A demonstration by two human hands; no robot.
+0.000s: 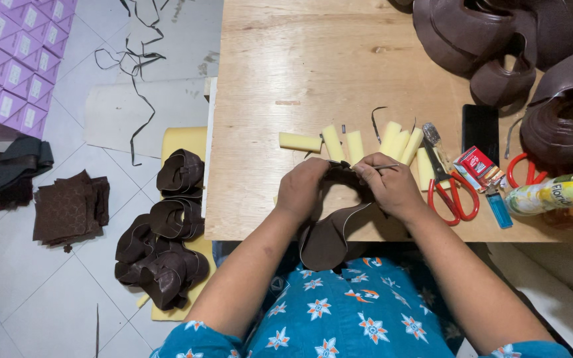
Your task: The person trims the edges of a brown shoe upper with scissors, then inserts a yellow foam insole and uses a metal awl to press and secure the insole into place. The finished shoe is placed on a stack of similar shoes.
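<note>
My left hand (300,189) and my right hand (392,187) both grip a dark brown leather shoe-upper piece (329,232) at the near edge of the wooden table (313,73). The piece curves down over the table edge toward my lap. My right fingers also pinch a thin metal tool (386,167) at the piece's top edge. Several pale yellow foam strips (353,142) lie on the table just beyond my hands.
Red-handled scissors (452,192), a blue lighter (499,209), a small red box (475,162), a black phone (480,129) and a yellow-capped bottle (558,192) lie at the right. Brown leather pieces (499,46) are heaped far right. More brown uppers (167,245) and purple boxes (8,59) sit on the floor.
</note>
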